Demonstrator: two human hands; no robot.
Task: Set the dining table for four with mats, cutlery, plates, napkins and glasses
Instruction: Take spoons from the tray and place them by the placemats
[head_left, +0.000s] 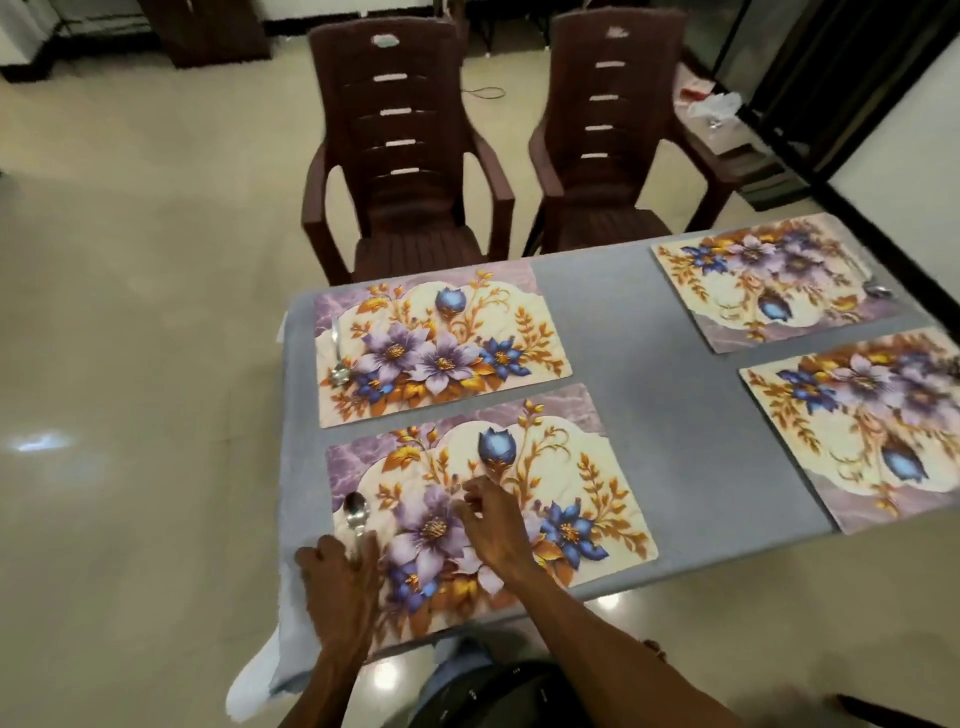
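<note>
Head view: left hand (340, 569) pinches handle of spoon (355, 514) at left edge of near mat (571, 467); right hand (488, 514) hovers over mat's middle, fingers loosely curled, holding nothing. Spoon's long axis runs along mat's short left edge, bowl pointing away from person. Risk, as judgement: sliding handle could drag mat askew on grey tablecloth (649, 364), or leave spoon skewed off mat's edge.
</note>
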